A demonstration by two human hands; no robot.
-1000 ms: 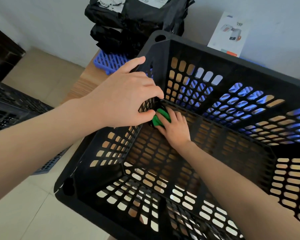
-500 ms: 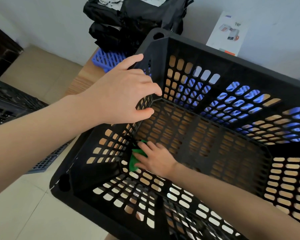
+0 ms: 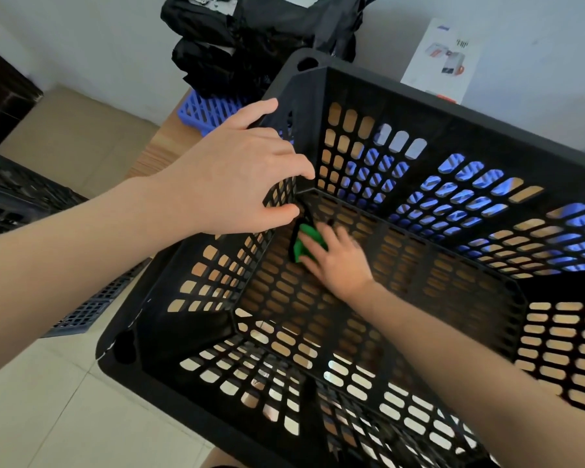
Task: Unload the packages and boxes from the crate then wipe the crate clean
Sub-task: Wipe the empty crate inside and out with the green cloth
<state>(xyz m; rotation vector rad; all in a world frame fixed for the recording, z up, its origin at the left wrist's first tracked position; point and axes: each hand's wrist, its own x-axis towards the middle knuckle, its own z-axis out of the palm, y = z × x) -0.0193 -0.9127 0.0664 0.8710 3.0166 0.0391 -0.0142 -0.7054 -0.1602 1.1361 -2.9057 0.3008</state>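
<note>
Crate (image 3: 200, 413) sits emptied on the surface (image 3: 159, 153), my left hand (image 3: 230, 177) curling fingers over its ten o'clock wall to brace it while my right hand (image 3: 338, 261), fingers flat, presses a green cloth (image 3: 309, 243) into that corner

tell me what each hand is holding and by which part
The left hand grips the black crate by the top rim of its left wall. The right hand presses a green cloth onto the crate floor from above.
</note>
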